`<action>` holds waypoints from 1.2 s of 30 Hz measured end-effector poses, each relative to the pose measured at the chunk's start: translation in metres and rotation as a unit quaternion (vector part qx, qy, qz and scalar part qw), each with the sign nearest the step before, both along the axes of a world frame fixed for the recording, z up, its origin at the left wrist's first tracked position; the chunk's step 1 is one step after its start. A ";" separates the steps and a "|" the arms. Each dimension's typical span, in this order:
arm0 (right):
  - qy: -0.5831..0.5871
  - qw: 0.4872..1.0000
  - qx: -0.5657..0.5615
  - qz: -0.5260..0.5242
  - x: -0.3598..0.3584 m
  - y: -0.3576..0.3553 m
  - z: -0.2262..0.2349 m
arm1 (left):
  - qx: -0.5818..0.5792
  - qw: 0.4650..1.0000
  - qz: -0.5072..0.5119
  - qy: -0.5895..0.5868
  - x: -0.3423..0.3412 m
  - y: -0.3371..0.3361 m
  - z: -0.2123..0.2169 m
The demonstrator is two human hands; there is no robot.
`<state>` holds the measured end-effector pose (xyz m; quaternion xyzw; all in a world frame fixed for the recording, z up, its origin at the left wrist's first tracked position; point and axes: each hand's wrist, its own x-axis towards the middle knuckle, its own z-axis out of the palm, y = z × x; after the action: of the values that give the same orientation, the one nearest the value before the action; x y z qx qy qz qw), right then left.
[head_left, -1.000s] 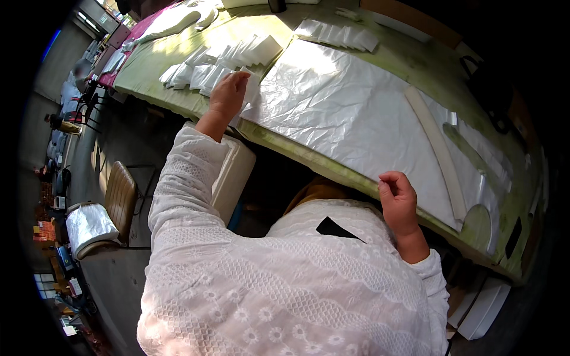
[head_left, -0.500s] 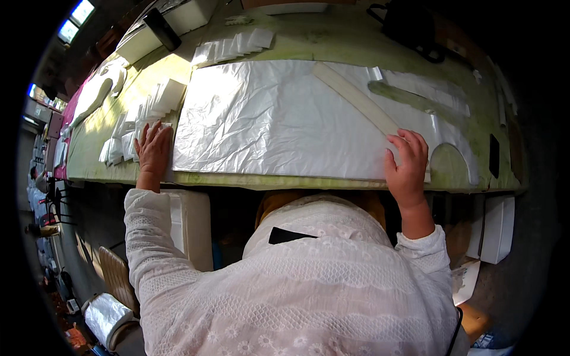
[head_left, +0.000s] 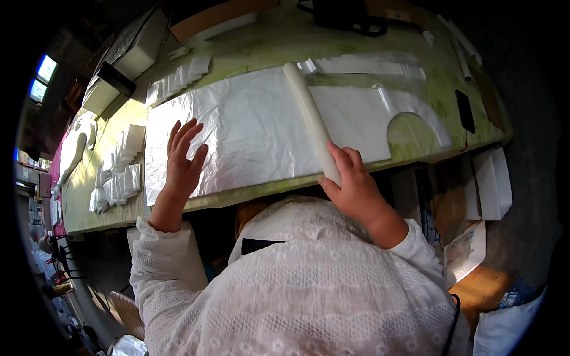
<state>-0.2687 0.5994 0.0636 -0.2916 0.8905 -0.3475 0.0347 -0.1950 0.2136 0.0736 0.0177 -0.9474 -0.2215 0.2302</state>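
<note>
One pale bar (head_left: 307,110) across our white plastic sheet (head_left: 237,130) on the green-covered table (head_left: 255,56), our right hand (head_left: 359,191) gripping the bar's near end, our left hand (head_left: 184,169) spread wide over the sheet's left part.

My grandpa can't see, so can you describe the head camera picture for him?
A person's right hand holds the near end of a long pale stick lying across a crinkly white plastic sheet on a green table. Their left hand is spread open over the sheet's left part. Small white pieces lie in rows farther left.
</note>
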 end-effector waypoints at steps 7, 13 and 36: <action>-0.097 0.987 -0.124 0.004 0.014 0.013 -0.005 | 0.023 0.963 -0.266 -0.019 -0.071 0.155 0.016; -0.073 0.986 -0.140 -0.059 -0.012 0.041 -0.031 | 0.021 0.954 -0.284 -0.092 -0.123 0.231 0.014; 0.275 0.929 -0.205 -0.142 -0.083 0.068 -0.015 | 0.082 0.925 -0.176 -0.326 -0.156 0.253 0.014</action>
<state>-0.3513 0.6676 0.0490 -0.2470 0.8066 -0.4298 -0.3219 -0.3505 0.4668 0.0872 -0.0588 -0.9365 -0.3176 -0.1367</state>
